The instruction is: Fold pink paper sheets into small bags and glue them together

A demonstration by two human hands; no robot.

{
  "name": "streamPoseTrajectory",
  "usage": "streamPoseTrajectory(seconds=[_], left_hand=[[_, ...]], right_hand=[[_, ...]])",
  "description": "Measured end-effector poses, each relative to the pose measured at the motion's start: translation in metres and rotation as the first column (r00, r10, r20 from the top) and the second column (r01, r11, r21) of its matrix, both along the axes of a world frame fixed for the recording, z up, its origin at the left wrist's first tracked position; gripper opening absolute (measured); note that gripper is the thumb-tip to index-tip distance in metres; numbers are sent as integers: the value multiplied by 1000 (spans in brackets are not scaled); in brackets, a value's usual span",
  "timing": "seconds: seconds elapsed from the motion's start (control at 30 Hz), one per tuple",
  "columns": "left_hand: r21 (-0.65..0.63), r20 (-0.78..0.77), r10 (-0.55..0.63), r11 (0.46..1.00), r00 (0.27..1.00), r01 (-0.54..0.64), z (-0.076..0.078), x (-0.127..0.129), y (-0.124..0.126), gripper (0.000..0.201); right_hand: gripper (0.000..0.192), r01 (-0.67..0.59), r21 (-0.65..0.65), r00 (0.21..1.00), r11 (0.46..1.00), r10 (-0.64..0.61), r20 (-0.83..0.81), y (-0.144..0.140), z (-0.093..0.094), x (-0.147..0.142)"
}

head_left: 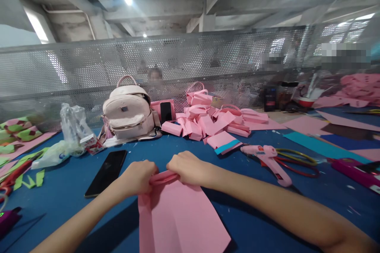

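Note:
A pink foam or paper sheet (pixel 181 221) stretches from my two hands toward the front edge of the view, its far edge rolled or folded over. My left hand (pixel 141 174) is closed on the left end of that fold. Close beside it, my right hand (pixel 187 168) grips the fold's right part. Fingertips of both hands are hidden behind the knuckles and the sheet. Beyond the hands lies a pile of folded pink pieces (pixel 204 120), one with a blue strip (pixel 228 147).
A black phone (pixel 107 173) lies left of my hands, with a cream backpack (pixel 129 110) and plastic bags (pixel 74 126) behind. Rightward are a pink glue gun (pixel 268 160), scissors (pixel 299 162) and a magenta tool (pixel 356 172). A perforated metal screen (pixel 178 55) borders the blue table (pixel 65 205).

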State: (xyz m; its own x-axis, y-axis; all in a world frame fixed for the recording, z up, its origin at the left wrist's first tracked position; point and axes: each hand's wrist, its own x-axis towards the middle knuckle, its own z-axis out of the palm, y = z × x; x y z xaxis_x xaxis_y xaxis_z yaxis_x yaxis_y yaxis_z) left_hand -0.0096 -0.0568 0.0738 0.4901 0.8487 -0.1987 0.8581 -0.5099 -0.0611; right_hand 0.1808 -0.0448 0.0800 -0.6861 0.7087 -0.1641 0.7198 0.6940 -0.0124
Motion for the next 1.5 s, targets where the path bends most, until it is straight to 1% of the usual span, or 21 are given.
streamPoseTrajectory(seconds=[0.17, 0.23, 0.33, 0.4, 0.47, 0.57, 0.67, 0.87, 1.0, 1.1, 1.17, 1.23, 1.3, 1.33, 1.37, 1.4, 1.43, 1.47, 1.5], left_hand=[[4, 6, 13, 1000, 1000, -13, 2, 2, -1, 18], [4, 12, 23, 1000, 1000, -23, 2, 2, -2, 18], [17, 35, 45, 999, 998, -46, 0, 3, -2, 15], [29, 66, 60, 998, 996, -62, -2, 4, -2, 11], [36, 103, 72, 996, 992, -76, -4, 6, -1, 16], [35, 158, 89, 995, 983, -96, -8, 8, 3, 27], [14, 199, 96, 995, 975, -101, -11, 7, 6, 33], [-40, 243, 69, 997, 968, -61, -16, 6, 10, 29], [-49, 231, 64, 997, 971, -55, -17, 9, 8, 28], [-38, 197, 77, 997, 977, -71, -15, 11, 3, 23], [-40, 175, 84, 996, 981, -78, -13, 11, 0, 23], [-47, 160, 87, 996, 983, -81, -11, 10, -2, 25], [-49, 154, 95, 995, 983, -88, -10, 8, -2, 28], [-50, 154, 99, 994, 983, -93, -10, 7, -2, 28], [-53, 154, 104, 994, 982, -97, -10, 6, -2, 28], [-56, 156, 110, 993, 982, -102, -11, 6, -1, 28], [-60, 160, 115, 992, 980, -106, -12, 5, -2, 28], [-65, 165, 119, 992, 979, -110, -12, 5, -2, 27], [-72, 169, 125, 991, 978, -114, -13, 5, -3, 27]], right_hand=[[16, -43, 59, 997, 997, 39, 60, -2, -2, -2], [15, -60, 75, 996, 995, 55, 65, -3, -1, -2], [22, -76, 94, 996, 993, 71, 54, -2, -1, -3], [19, -84, 99, 996, 992, 81, 34, -1, -1, -4], [13, -85, 104, 996, 991, 85, 8, 0, -1, -6], [15, -71, 116, 997, 991, 74, -28, 5, -2, -6], [18, -46, 121, 997, 992, 52, -49, 9, -4, -5], [20, 0, 156, 994, 988, 17, -107, 5, 3, -4], [13, 10, 184, 989, 983, 17, -144, -5, 8, -2], [12, 0, 225, 983, 974, 42, -181, -22, 16, 9], [14, -5, 256, 973, 967, 64, -222, -39, 27, 25], [16, 39, 247, 962, 968, 31, -273, -60, 38, 48], [17, 131, 225, 946, 965, -55, -318, -81, 45, 79], [19, 247, 178, 909, 953, -164, -383, -91, 46, 97], [24, 353, 142, 870, 925, -268, -414, -99, 44, 116], [30, 462, 147, 823, 875, -361, -438, -107, 40, 136], [35, 578, 182, 765, 796, -450, -460, -113, 34, 157], [36, 688, 217, 695, 693, -543, -471, -118, 26, 177], [32, 774, 225, 618, 592, -632, -467, -122, 16, 197]])
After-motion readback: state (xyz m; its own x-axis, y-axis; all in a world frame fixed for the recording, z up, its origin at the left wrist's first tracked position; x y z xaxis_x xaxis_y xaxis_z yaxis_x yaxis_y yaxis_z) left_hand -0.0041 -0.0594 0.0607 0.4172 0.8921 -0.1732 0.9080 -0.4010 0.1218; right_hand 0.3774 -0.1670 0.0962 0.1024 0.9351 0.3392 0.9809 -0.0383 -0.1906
